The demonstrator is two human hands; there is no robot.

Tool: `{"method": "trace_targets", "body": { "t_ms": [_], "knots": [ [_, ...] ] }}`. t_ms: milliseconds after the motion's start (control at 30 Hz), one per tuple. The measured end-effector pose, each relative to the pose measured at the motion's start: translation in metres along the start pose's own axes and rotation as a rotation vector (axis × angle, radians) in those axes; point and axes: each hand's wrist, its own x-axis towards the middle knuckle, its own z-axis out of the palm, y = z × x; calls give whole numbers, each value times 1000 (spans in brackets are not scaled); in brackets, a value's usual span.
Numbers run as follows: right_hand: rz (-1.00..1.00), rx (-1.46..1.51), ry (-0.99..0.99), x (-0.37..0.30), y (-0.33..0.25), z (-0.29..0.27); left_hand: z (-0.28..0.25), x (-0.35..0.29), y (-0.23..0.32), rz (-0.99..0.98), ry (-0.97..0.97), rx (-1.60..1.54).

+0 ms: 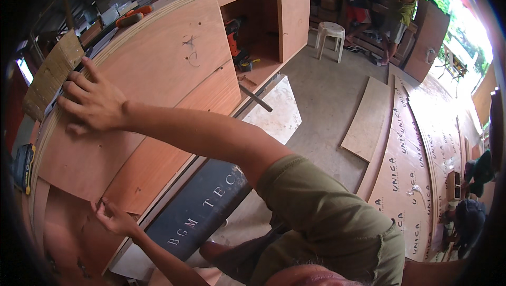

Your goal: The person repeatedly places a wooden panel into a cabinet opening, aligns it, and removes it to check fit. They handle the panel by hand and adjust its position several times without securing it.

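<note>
A wide plywood cabinet (200, 38) with reddish-brown faces fills the left and middle. My right hand (97, 104) reaches across it at the far left. Its fingers are spread over the upper edge of a pale plywood panel (79, 165) and hold nothing. Lower down, my left hand (116, 220) pinches the bottom corner of that same panel between bent fingers and thumb. Beside that corner lies a darker orange-brown wood strip (158, 170) on the cabinet front. Below the panel is an open compartment (74, 228), its inside in shadow.
An orange-handled tool (134, 16) lies on the cabinet top. An orange-and-black power tool (235, 43) and tape measure (247, 65) sit in an open bay. A metal bar (255, 98) juts out. A white stool (331, 38), plywood sheets (411, 170) and two people (398, 14) are to the right.
</note>
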Motion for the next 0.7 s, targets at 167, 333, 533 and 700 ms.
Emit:
{"method": "trace_targets", "body": {
  "t_ms": [167, 333, 533, 700],
  "knots": [
    [-7, 10, 7, 6, -13, 4, -12, 9, -39, 66, 43, -214],
    [225, 344, -496, -8, -7, -12, -7, 5, -43, 0, 38, -343],
    [1, -242, -276, 9, -13, -25, -58, 6, -39, -327, 223, -704],
    [-30, -214, -200, 9, -11, -22, -113, -43, -111, -545, 238, -631]
  ]
}}
